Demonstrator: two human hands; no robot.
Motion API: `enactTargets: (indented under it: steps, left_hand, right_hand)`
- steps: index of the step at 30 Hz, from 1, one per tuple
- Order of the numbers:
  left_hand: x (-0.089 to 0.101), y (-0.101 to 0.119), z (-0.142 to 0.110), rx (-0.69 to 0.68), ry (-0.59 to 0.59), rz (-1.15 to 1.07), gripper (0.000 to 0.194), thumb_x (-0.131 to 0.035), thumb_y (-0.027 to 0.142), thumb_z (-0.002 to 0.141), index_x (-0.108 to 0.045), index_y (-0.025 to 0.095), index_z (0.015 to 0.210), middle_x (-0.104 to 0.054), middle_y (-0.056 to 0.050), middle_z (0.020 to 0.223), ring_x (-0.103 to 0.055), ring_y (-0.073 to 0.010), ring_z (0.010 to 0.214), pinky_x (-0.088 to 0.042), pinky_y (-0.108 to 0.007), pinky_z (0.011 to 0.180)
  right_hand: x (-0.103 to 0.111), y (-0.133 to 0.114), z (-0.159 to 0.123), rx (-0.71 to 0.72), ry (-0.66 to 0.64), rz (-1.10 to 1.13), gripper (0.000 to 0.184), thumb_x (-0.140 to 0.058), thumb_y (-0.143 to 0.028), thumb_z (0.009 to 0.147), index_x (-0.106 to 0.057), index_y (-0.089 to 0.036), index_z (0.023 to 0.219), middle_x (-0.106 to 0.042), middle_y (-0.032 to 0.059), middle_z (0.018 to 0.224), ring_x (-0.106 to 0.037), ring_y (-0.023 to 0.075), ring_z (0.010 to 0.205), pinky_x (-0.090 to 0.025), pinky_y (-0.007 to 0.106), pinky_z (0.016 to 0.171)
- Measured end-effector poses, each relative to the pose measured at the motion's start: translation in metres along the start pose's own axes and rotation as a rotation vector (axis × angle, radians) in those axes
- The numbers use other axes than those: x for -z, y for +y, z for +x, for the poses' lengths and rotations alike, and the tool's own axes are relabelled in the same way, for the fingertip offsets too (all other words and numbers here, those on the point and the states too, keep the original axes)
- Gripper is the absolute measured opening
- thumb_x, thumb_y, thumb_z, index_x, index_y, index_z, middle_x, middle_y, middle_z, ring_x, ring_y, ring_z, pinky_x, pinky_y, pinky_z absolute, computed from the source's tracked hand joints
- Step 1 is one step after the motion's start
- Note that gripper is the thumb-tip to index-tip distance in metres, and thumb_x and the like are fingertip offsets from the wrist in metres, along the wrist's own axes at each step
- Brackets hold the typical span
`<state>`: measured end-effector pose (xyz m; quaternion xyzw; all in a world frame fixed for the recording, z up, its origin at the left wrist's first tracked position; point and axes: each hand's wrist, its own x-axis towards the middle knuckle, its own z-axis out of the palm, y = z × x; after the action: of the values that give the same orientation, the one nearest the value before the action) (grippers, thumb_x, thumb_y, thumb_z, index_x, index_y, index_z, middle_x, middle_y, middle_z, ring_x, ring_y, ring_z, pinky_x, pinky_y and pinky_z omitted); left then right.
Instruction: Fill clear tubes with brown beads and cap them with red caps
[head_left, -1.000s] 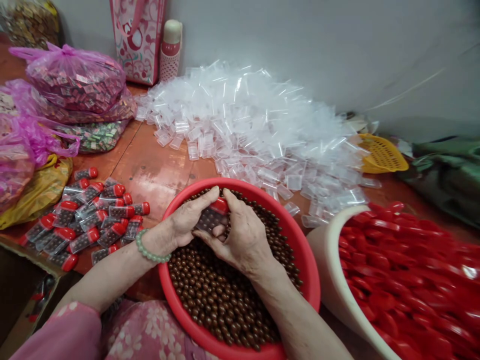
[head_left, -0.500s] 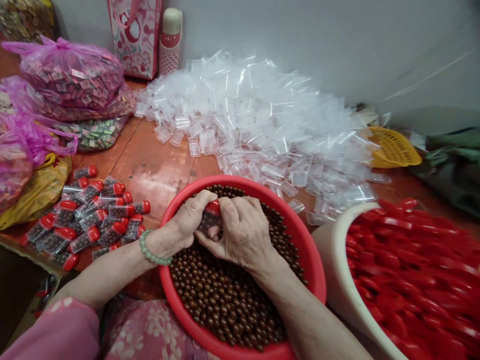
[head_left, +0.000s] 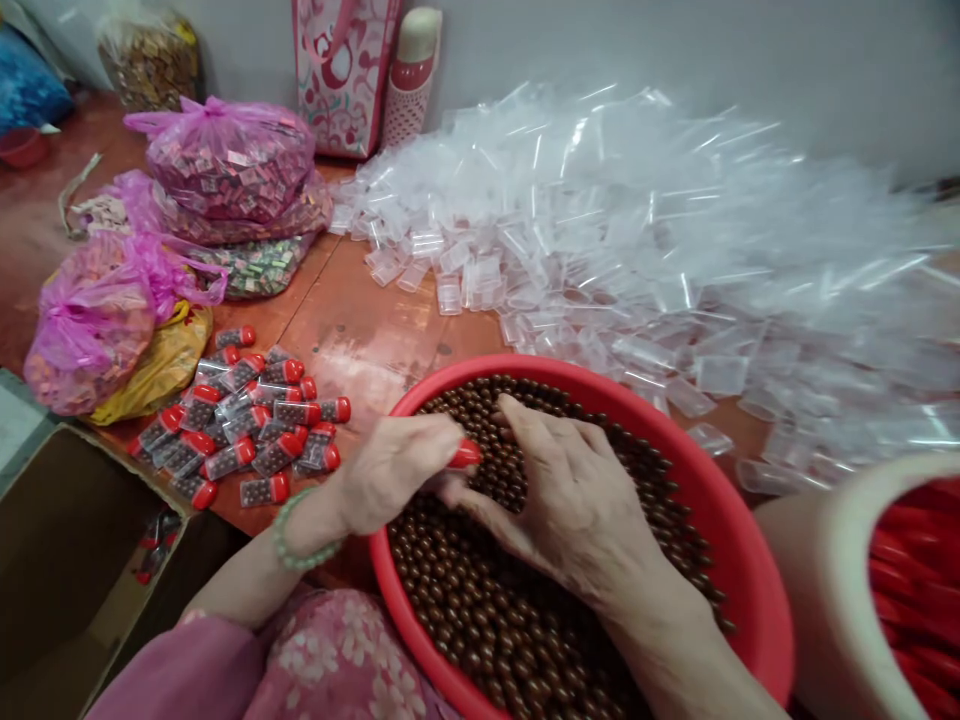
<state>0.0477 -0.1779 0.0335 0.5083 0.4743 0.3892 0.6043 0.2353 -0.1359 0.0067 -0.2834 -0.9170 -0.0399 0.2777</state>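
Note:
My left hand (head_left: 394, 472), a green bead bracelet at its wrist, is closed around a small clear bottle whose red cap (head_left: 466, 455) sticks out past the thumb; the fingers hide most of its body. My right hand (head_left: 574, 490) is open beside it, thumb and fingers apart, with the thumb tip close to the bottle; whether they touch I cannot tell. Both hands are above a red basin (head_left: 757, 590) of shiny brown balls (head_left: 465, 590). Left of the basin lies a pile of filled red-capped bottles (head_left: 247, 420).
A large heap of clear empty containers (head_left: 600, 220) spreads along the wall. At right stands a cream bucket (head_left: 817, 560) of red caps (head_left: 922, 600). Pink plastic bags (head_left: 232, 165), a patterned tote bag (head_left: 345, 80) and a flask (head_left: 412, 85) stand at the back left. A cardboard box (head_left: 60, 560) sits at lower left.
My right hand has let go of the red-capped bottle and opened, moving off to the right. My left hand keeps hold of the bottle. The view has turned to the left.

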Motion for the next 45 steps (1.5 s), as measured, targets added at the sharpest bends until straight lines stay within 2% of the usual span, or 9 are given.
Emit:
enactTargets:
  steps: [3,6,10,13,23,26,33,39,45]
  left_hand:
    - [0.038,-0.010,-0.031,-0.123,0.376,0.712,0.030,-0.042,0.038,0.093,-0.065,0.017,0.090,-0.068,-0.006,0.085,-0.062,-0.0194,0.083,-0.046,-0.032,0.081]
    - [0.082,-0.036,-0.054,-0.029,0.650,1.345,0.031,-0.047,0.040,0.090,-0.066,0.015,0.091,-0.068,-0.012,0.082,-0.061,-0.0277,0.081,-0.046,-0.041,0.078]
    - [0.118,-0.058,-0.064,-0.004,0.702,1.570,0.040,-0.055,0.044,0.085,-0.063,0.011,0.108,-0.067,-0.020,0.100,-0.059,-0.0381,0.097,-0.045,-0.053,0.086]
    - [0.110,-0.054,-0.052,-0.167,0.693,1.469,0.042,-0.059,0.041,0.084,-0.059,0.013,0.115,-0.063,-0.020,0.116,-0.055,-0.0371,0.113,-0.043,-0.053,0.098]
    - [0.042,-0.025,0.046,-0.376,0.462,0.999,0.028,-0.054,0.037,0.089,-0.064,0.017,0.106,-0.069,-0.008,0.110,-0.064,-0.0230,0.104,-0.050,-0.039,0.095]
    - [0.027,-0.011,0.052,-0.425,0.367,0.887,0.025,-0.055,0.033,0.089,-0.065,0.016,0.104,-0.070,-0.007,0.106,-0.065,-0.0204,0.099,-0.051,-0.035,0.093]
    - [-0.011,0.002,0.055,-0.437,-0.257,0.861,0.031,-0.055,0.028,0.090,-0.058,0.016,0.118,-0.065,-0.011,0.119,-0.060,-0.0222,0.111,-0.047,-0.037,0.099]
    - [-0.024,-0.006,0.069,-0.371,-0.404,0.730,0.052,-0.062,0.025,0.083,-0.048,0.015,0.132,-0.058,-0.013,0.133,-0.054,-0.0251,0.123,-0.040,-0.040,0.107]
    - [-0.024,-0.009,0.072,-0.126,-0.521,0.340,0.036,-0.058,0.029,0.086,-0.062,0.013,0.117,-0.068,-0.010,0.115,-0.063,-0.0234,0.104,-0.047,-0.035,0.094]
  right_hand:
    - [0.003,0.009,-0.003,-0.067,-0.055,-0.012,0.051,-0.063,-0.038,0.086,-0.047,-0.014,0.128,-0.067,0.0168,0.106,-0.063,0.0300,0.097,-0.051,0.044,0.080]
    - [0.009,0.026,-0.007,-0.221,-0.069,-0.012,0.024,-0.059,-0.030,0.090,-0.060,-0.017,0.109,-0.069,0.0123,0.098,-0.066,0.0271,0.090,-0.053,0.042,0.078]
    - [0.018,0.048,-0.016,-0.452,-0.120,0.033,0.015,-0.055,-0.026,0.091,-0.066,-0.019,0.097,-0.071,0.0082,0.092,-0.067,0.0234,0.082,-0.054,0.039,0.075]
    - [0.023,0.059,-0.024,-0.546,-0.241,0.118,0.015,-0.055,-0.026,0.091,-0.067,-0.019,0.091,-0.071,0.0052,0.086,-0.067,0.0210,0.077,-0.053,0.036,0.073]
    - [0.042,0.067,-0.046,-0.671,-0.378,0.243,0.018,-0.066,-0.027,0.082,-0.066,-0.021,0.098,-0.071,0.0026,0.091,-0.068,0.0200,0.081,-0.053,0.034,0.074]
    - [0.037,0.055,-0.048,-0.601,-0.503,0.246,0.026,-0.070,-0.027,0.080,-0.063,-0.019,0.104,-0.067,0.0049,0.099,-0.066,0.0205,0.088,-0.053,0.035,0.079]
    - [0.032,0.039,-0.044,-0.578,-0.489,0.233,0.021,-0.058,-0.010,0.080,-0.061,-0.017,0.099,-0.065,0.0065,0.097,-0.065,0.0211,0.088,-0.052,0.036,0.081]
    - [0.049,0.029,-0.025,-0.542,-0.355,0.448,0.026,-0.055,-0.011,0.081,-0.053,-0.020,0.106,-0.067,0.0048,0.100,-0.065,0.0199,0.092,-0.051,0.035,0.082]
    - [0.053,0.025,-0.013,-0.620,-0.230,0.694,0.027,-0.061,-0.017,0.082,-0.054,-0.019,0.108,-0.067,0.0031,0.095,-0.064,0.0156,0.080,-0.052,0.028,0.069]
